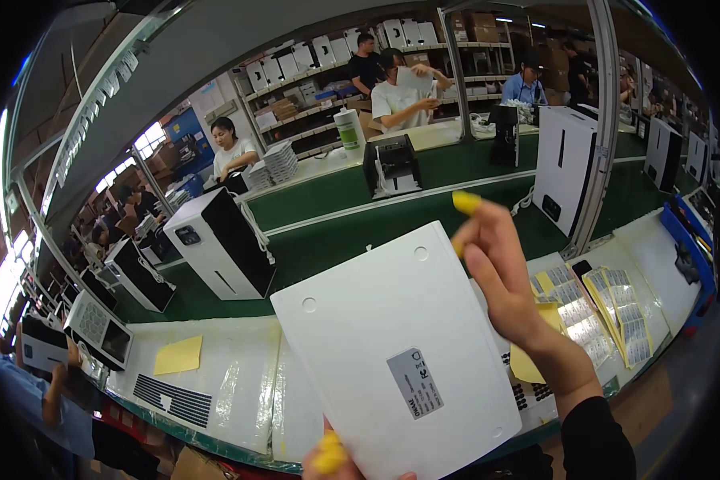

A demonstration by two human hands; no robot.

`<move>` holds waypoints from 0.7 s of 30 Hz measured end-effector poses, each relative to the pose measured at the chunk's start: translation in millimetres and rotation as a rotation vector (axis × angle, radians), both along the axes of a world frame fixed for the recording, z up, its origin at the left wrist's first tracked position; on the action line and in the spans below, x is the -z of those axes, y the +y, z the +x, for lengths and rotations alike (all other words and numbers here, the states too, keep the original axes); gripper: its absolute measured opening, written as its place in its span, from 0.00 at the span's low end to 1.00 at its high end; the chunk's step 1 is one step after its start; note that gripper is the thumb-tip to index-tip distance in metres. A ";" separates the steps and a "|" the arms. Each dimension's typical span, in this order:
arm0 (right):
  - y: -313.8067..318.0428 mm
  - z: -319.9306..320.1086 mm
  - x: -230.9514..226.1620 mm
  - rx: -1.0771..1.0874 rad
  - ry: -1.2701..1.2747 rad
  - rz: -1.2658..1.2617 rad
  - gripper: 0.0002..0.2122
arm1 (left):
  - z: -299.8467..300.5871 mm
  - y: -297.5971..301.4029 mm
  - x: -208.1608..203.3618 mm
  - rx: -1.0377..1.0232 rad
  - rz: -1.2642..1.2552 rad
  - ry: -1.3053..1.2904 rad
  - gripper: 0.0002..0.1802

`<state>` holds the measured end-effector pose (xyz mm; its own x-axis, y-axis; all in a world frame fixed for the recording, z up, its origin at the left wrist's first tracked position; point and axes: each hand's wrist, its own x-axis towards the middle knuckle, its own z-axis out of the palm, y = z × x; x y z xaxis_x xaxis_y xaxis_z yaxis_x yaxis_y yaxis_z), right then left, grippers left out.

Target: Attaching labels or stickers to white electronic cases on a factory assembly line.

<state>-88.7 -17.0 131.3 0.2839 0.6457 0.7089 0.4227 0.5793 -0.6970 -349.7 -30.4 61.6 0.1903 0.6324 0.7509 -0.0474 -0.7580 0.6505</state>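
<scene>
A white flat-faced panel or appliance housing (360,344) is tilted up in front of me. It has a grey printed label (416,382) and shallow round recesses near its corners. My left hand (332,460) grips its lower edge, mostly cut off by the frame, with yellow covers on some fingers. Beside the upper right edge, my right hand (496,272) is raised with its fingers apart, two of them tipped with yellow covers. Nothing shows in it, though it is slightly blurred. Sheets of silver labels (620,312) and small black round pads (528,394) lie below that hand.
Several white-and-black appliances stand along the green conveyor (320,260), including one at left (220,248) and one at right (566,172). A yellow sheet (178,355) and a black strip sheet (172,400) lie left. A blue bin (696,256) sits far right. Other people work around the line.
</scene>
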 end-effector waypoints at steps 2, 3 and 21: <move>-16.3 -6.1 36.7 -0.206 0.230 0.158 0.23 | -6.9 5.1 -20.6 -0.125 -0.048 0.481 0.57; -31.3 -15.8 48.5 -0.243 0.226 0.112 0.27 | -4.1 14.8 -23.0 -0.047 -0.086 0.489 0.65; -32.2 16.7 -7.7 0.017 0.462 -0.082 0.43 | 137.8 66.2 -75.3 0.491 -0.467 -0.190 0.59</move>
